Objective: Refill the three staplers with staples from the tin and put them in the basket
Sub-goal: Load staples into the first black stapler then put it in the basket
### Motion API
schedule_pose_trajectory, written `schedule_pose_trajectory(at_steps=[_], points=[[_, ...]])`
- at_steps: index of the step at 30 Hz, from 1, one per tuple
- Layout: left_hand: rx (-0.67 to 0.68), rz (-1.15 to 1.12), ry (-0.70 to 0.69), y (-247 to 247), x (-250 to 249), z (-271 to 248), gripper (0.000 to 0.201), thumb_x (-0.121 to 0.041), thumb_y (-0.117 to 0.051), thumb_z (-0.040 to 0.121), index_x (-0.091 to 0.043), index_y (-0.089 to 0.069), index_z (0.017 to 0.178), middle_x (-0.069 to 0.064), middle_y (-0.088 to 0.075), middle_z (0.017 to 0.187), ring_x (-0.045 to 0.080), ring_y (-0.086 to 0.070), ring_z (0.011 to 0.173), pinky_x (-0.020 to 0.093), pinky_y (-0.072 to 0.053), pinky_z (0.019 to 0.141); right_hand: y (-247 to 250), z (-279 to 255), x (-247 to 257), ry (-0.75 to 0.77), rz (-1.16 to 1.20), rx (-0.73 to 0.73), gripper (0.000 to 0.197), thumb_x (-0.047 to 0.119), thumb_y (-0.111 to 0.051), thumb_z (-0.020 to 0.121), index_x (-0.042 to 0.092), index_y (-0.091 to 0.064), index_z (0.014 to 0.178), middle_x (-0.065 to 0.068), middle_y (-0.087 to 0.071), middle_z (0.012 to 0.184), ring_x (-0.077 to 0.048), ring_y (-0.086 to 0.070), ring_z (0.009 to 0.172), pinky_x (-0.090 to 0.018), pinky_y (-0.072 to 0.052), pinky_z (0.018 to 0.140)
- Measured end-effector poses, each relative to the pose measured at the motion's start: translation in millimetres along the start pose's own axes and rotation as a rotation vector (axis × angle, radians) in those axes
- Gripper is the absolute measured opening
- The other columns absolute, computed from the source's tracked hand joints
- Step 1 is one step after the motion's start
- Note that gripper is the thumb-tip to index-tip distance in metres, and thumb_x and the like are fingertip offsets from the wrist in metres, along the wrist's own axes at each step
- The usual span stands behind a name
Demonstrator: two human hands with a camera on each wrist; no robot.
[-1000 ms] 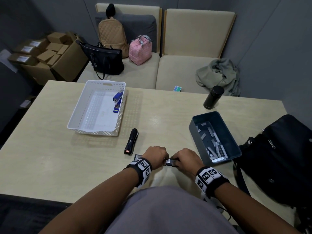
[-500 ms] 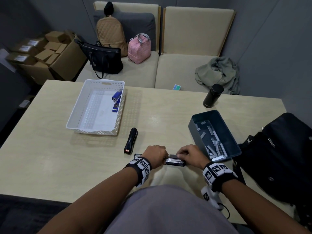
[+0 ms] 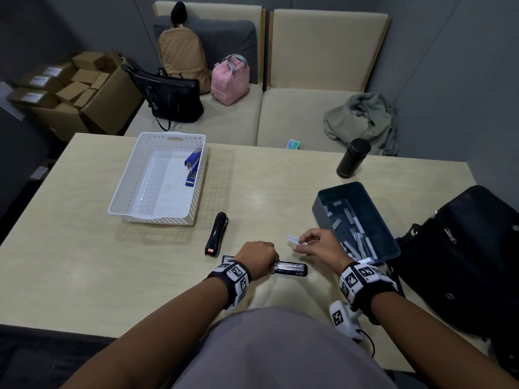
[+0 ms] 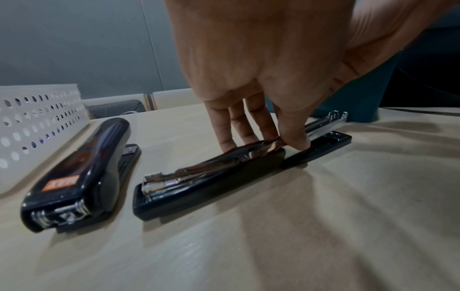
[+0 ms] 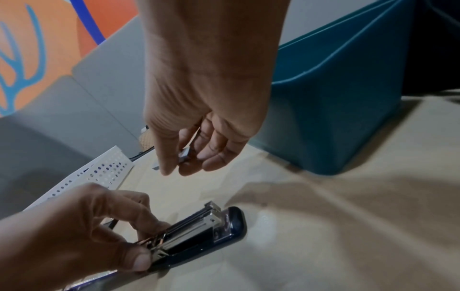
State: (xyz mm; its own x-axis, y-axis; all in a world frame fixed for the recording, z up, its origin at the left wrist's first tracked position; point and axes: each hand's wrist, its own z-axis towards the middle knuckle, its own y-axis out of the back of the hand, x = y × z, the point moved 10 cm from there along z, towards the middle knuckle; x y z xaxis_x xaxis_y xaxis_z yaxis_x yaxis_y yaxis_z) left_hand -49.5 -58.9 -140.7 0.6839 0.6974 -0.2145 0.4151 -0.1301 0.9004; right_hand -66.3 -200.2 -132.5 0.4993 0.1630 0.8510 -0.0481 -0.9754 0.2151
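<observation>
Pale wood desk (image 3: 84, 248), and the layout's the same as a second ago, so the only real news is the right hand. Big stuff first: white perforated basket (image 3: 157, 178) sits toward the far left corner with the blue stapler (image 3: 192, 168) already leaning against its right wall, so that's one down by my count. Dark teal tin (image 3: 355, 220) is over by the right edge, strips of staples loose in the bottom. A closed black stapler (image 3: 216, 234) lies just in front of the basket, untouched, looks like it's waiting its turn.

Near the front edge the open stapler (image 3: 289, 269) lies flat, lid flipped back, metal channel facing up. Left hand (image 3: 258, 261) has its fingers curled over the hinge end, pinning it to the desk, same as before.

Now the change: half a second ago the right hand (image 3: 317, 245) was down on the stapler's channel. It has lifted off and now hovers between stapler and tin, thumb and forefinger pinching a short staple strip (image 3: 296, 240). Can't tell whether the channel is full or empty, too small and shiny from here.

My read is that loading stapler two is next: line the strip up with the channel, drop it in, close the lid.
</observation>
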Motion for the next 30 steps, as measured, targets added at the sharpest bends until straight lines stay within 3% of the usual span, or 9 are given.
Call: schedule_pose_trajectory(at_steps=[4, 7, 11, 14, 19, 24, 30], points=[[-0.009, -0.010, 0.010, 0.1, 0.7, 0.3, 0.023, -0.022, -0.063, 0.084, -0.025, -0.075, 0.103, 0.004, -0.065, 0.102, 0.029, -0.063, 0.096, 0.031, -0.039, 0.066, -2.9, -0.5, 1.6, 0.026, -0.142, 0.000, 0.025, 0.003, -0.083, 0.071, 0.006, -0.062, 0.085, -0.001, -0.065, 0.070, -0.012, -0.062, 0.063, -0.015, -0.050, 0.056], [-0.009, -0.005, 0.011, 0.2, 0.3, 0.2, 0.022, -0.022, -0.063, 0.084, -0.023, -0.075, 0.103, 0.005, -0.065, 0.103, 0.029, -0.063, 0.095, 0.031, -0.040, 0.067, -10.0, -2.3, 1.1, 0.075, -0.338, 0.039, 0.026, 0.016, -0.085, 0.071, 0.017, -0.071, 0.093, 0.007, -0.073, 0.074, -0.006, -0.069, 0.073, -0.020, -0.054, 0.071], [-0.003, -0.003, 0.018, 0.5, 1.1, 0.5, 0.021, -0.024, -0.065, 0.085, -0.022, -0.074, 0.104, 0.006, -0.066, 0.105, 0.030, -0.063, 0.097, 0.032, -0.040, 0.068, -24.8, -5.7, -2.8, 0.115, -0.569, 0.109, 0.017, 0.023, -0.082, 0.073, 0.021, -0.077, 0.088, 0.006, -0.075, 0.080, -0.008, -0.069, 0.078, -0.029, -0.057, 0.076], [0.003, -0.008, 0.026, 0.7, 1.5, 0.0, 0.021, -0.024, -0.065, 0.084, -0.022, -0.074, 0.103, 0.006, -0.065, 0.105, 0.030, -0.063, 0.097, 0.032, -0.041, 0.068, -31.3, -12.2, 1.3, 0.151, -0.647, 0.131, 0.011, 0.029, -0.078, 0.071, 0.024, -0.075, 0.080, 0.008, -0.072, 0.081, -0.008, -0.066, 0.078, -0.029, -0.056, 0.073], [0.010, -0.007, 0.012, 0.7, 0.4, -0.6, 0.022, -0.021, -0.063, 0.085, -0.025, -0.074, 0.104, 0.005, -0.065, 0.104, 0.029, -0.062, 0.097, 0.032, -0.039, 0.067, -36.5, -19.6, 3.6, 0.189, -0.787, 0.128, 0.012, 0.028, -0.070, 0.072, 0.022, -0.073, 0.082, 0.009, -0.064, 0.084, -0.010, -0.060, 0.075, -0.020, -0.044, 0.061], [0.008, -0.004, 0.012, 1.0, 0.4, -1.0, 0.023, -0.022, -0.062, 0.085, -0.025, -0.074, 0.104, 0.005, -0.065, 0.105, 0.030, -0.063, 0.097, 0.034, -0.045, 0.070, -37.9, -21.3, 1.8, 0.196, -0.874, 0.107, 0.014, 0.027, -0.064, 0.075, 0.022, -0.072, 0.086, 0.007, -0.063, 0.089, -0.014, -0.060, 0.078, -0.026, -0.046, 0.063], [0.014, -0.015, 0.014, 0.3, 1.3, 0.0, 0.024, -0.021, -0.064, 0.085, -0.026, -0.074, 0.106, 0.005, -0.065, 0.105, 0.029, -0.063, 0.097, 0.032, -0.040, 0.068, -41.0, -21.7, 2.6, 0.199, -0.909, 0.089, 0.016, 0.026, -0.066, 0.077, 0.021, -0.073, 0.090, 0.004, -0.064, 0.094, -0.017, -0.061, 0.082, -0.026, -0.046, 0.066]])
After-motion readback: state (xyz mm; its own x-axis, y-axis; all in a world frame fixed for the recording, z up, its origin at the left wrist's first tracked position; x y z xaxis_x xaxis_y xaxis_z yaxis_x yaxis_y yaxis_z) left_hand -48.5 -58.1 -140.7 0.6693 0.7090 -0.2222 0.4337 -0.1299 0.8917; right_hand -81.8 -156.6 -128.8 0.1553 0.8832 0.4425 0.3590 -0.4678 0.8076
